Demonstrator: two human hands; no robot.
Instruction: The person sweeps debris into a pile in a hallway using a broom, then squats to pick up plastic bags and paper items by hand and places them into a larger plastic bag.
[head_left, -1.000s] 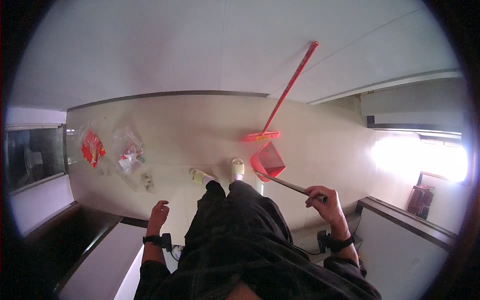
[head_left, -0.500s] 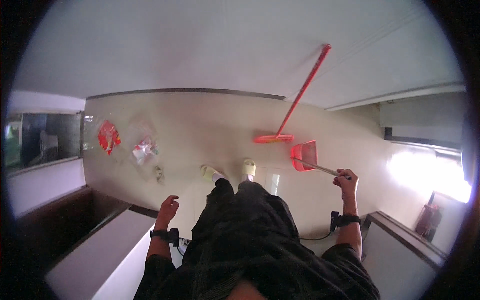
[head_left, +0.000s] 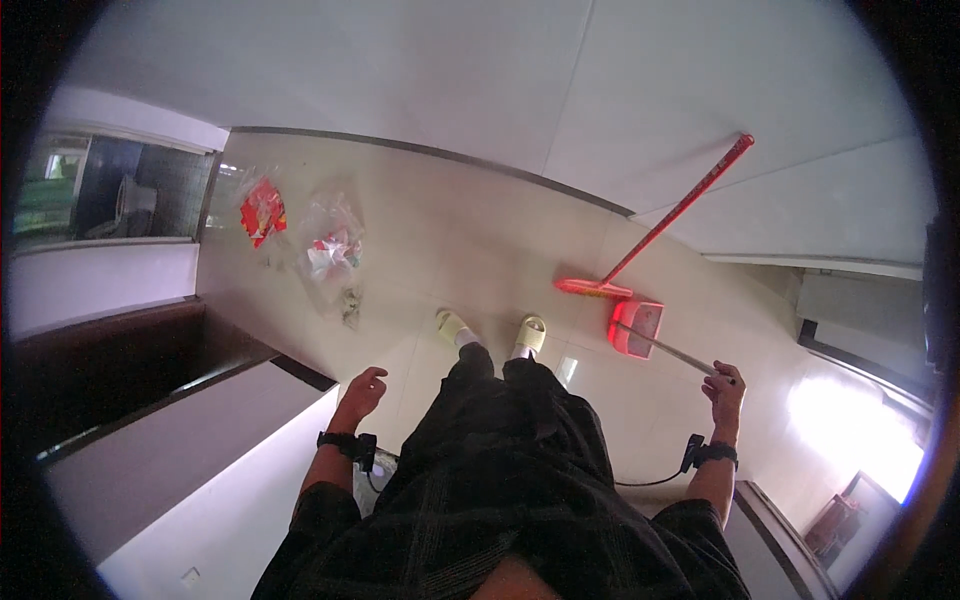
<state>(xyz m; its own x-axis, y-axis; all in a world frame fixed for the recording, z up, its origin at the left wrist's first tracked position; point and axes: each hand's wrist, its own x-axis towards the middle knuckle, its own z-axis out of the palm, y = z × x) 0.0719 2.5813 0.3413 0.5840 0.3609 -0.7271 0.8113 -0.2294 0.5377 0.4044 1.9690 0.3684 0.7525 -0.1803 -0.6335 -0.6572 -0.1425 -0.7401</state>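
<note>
My right hand grips the upper end of a thin metal handle that belongs to a red dustpan. The pan rests on the tiled floor to the right of my feet. Just beyond it stands a red broom, its head on the floor and its long stick tilted against the wall. My left hand hangs free at my left side, fingers loosely bent and holding nothing.
Clear plastic bags lie on the floor at the left: one with a red wrapper, another with mixed litter. Grey debris is close by. A wall runs across the far side. A dark-topped ledge stands at left.
The whole view has turned, so the bags, broom and dustpan appear shifted to the right. My right hand stays at the dustpan's handle; my left remains free.
</note>
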